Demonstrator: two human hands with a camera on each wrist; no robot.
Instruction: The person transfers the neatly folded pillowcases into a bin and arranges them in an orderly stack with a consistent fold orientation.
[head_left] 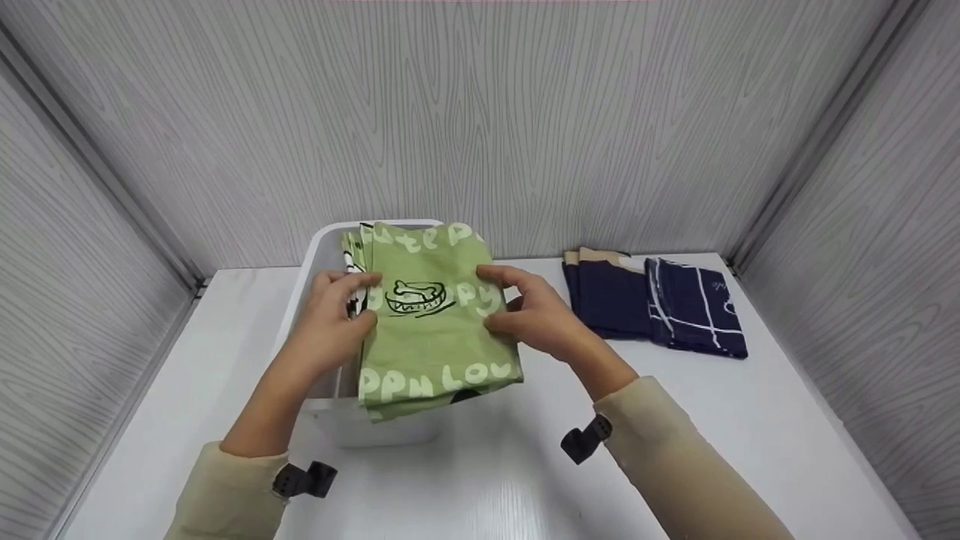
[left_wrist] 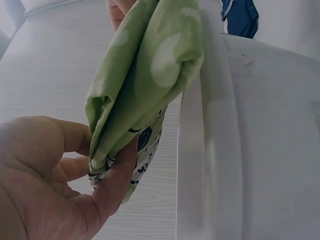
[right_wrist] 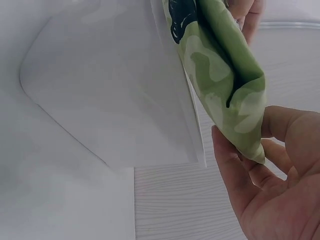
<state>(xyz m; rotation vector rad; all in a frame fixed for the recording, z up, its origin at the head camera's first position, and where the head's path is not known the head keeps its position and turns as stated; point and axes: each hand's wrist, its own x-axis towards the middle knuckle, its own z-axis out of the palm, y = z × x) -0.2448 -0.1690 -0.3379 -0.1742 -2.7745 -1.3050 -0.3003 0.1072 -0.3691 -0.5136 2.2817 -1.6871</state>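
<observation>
- The green folded cloth (head_left: 424,337) is above the white bin (head_left: 367,429), covering the right part of its opening in the head view; whether it touches the bin's rim I cannot tell.
- The left hand (head_left: 330,322), over the bin's opening, pinches the cloth's left edge between thumb and fingers, only parted by the cloth's thickness.
- The right hand (head_left: 536,315), out past the bin's right side, pinches the opposite edge, thumb and fingers lying on either face.
- The cloth looks light and soft, with thin layers folded into a loose pad; it should bend easily, and nothing about it suggests fragility.
- Its matt weave probably grips well against skin, though inner layers could slide apart or sag if only the top one is caught.
- The best hold is likely midway along both side edges, pinching every layer together, with enough spread to keep the corners nearest the bin's front from drooping.
- Two navy folded cloths, one with tan (head_left: 611,300) and one with white lines (head_left: 705,307), lie right of the bin on the white table (head_left: 510,480).
</observation>
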